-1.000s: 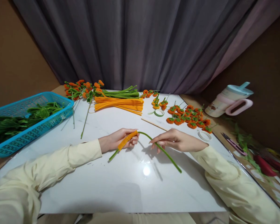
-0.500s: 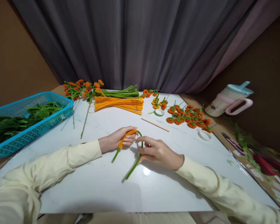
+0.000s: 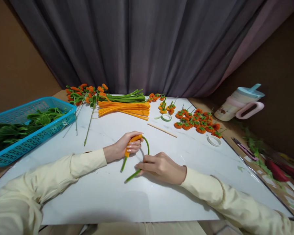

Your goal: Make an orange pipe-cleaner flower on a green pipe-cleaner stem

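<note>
Green stem (image 3: 148, 146) bent between two hands above the table (image 3: 98, 195).
The orange coil (image 3: 134, 139) around it is gripped by the left hand (image 3: 123, 146); its longer end is pinched by the right hand (image 3: 161, 168).

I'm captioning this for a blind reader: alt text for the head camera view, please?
Left hand and right hand bend a green stem wrapped partly in orange over a white table. Behind lie orange and green strips; a blue basket sits left.
</note>
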{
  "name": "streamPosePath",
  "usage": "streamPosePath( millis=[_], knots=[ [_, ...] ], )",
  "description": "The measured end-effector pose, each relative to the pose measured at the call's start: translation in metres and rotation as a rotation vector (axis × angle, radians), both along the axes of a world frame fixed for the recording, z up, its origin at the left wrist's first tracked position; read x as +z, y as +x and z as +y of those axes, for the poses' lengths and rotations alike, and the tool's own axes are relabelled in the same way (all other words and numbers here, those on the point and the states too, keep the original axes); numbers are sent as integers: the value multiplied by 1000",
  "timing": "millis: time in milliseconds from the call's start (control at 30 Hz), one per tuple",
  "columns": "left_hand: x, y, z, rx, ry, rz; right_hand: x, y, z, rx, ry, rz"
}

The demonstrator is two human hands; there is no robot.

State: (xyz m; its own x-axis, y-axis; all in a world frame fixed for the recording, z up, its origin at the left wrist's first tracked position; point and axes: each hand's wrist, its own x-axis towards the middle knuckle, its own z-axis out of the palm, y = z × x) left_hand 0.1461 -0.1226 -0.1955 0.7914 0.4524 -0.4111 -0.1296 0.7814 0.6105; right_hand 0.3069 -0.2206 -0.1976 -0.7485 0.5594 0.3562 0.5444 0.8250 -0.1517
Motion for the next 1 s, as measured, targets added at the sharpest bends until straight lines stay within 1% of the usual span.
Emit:
streamPosePath(
  millis=[133,267,433,667,800,1000],
  knots=[
    [1,0,-1,64,20,-61,-4,0,0,-121,-23,32],
    [0,-1,-2,132,22,-132,-6,-1,2,-187,13,37],
    [2,-2,-4,192,-5,-144,-7,-6,2,-197,76,70],
    [5,1,-4,264,-68,-179,-4,-11,4,-171,273,39],
    [7,-2,-2,335,-132,-189,-1,-15,7,-152,333,27],
    [13,-4,1,404,-164,-214,0,-28,9,-202,447,38]
  ],
)
